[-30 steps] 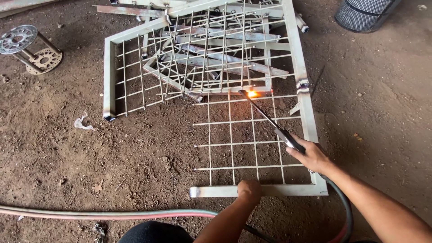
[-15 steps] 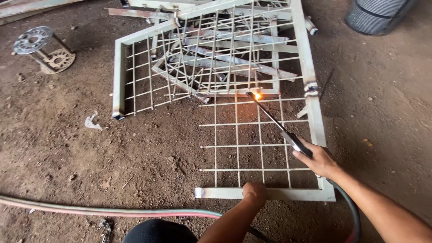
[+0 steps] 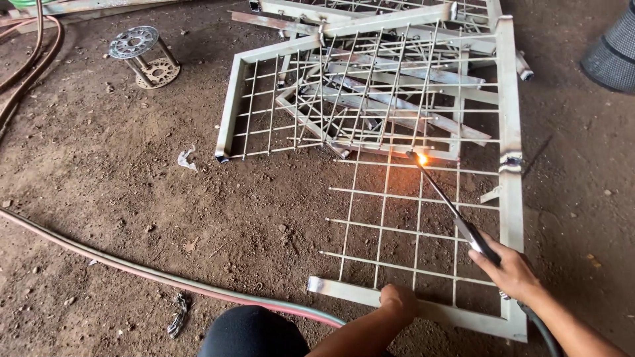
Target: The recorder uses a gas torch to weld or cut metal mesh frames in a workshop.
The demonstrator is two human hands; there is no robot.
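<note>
Bare dirt floor (image 3: 119, 198), daylit.

A single head-worn camera is looking steeply down and forward from close above the person's own arms, taking in the dirt floor (image 3: 119, 218), the metal grid frame (image 3: 509, 198) ahead and both hands at the lower edge, with no second view sharing it.

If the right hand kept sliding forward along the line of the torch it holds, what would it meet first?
The right hand points up-left along the cutting torch. Going on, it would likely cross the wire mesh of the frame and reach the glowing spot at the tip, though its height above the mesh is unclear.
</note>
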